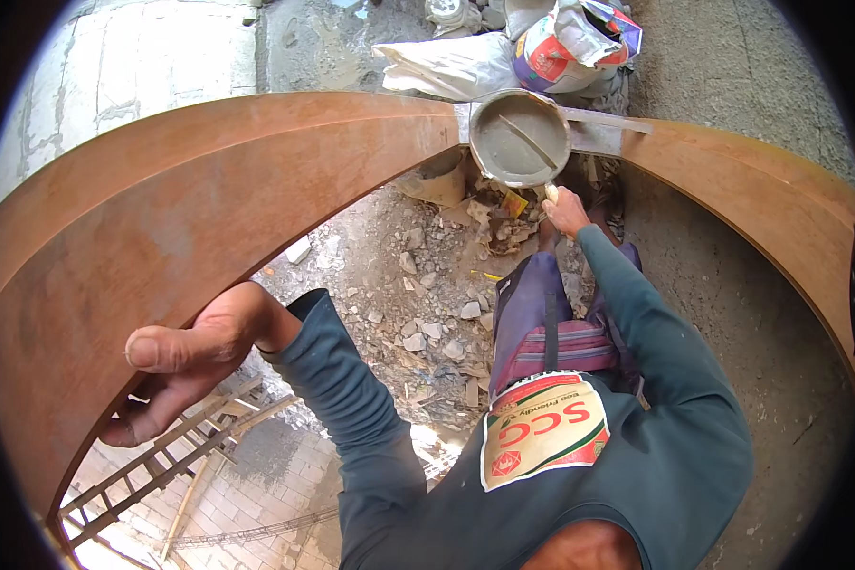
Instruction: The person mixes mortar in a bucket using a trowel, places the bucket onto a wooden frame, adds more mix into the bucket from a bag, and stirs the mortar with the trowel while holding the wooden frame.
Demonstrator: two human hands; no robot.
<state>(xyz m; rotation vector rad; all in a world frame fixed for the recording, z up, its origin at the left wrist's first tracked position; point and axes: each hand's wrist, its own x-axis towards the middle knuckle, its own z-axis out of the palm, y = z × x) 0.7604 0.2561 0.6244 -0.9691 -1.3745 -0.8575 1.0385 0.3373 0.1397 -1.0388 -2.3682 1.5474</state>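
Note:
My left hand (199, 356) is hooked over the lower edge of a rust-brown steel beam (228, 171). The thumb sticks out over the beam's face, and the fingers bend along its edge. Farther off, my right hand (568, 213) closes on a short pale handle (550, 193) at the near rim of a round bucket (479, 163). Grey wet mortar (503, 147) lies in the bucket, with a thin bar across it. Whether that bar joins the handle, I cannot tell. The bucket is at a pale joint in the beam.
The beam continues to the right (731, 180). Behind the bucket lie a white sack (451, 65) and a printed, torn bag (575, 47). Broken rubble (418, 313) covers the ground below. A wooden ladder (176, 456) is at lower left, above paving. A rough grey wall (731, 57) stands at right.

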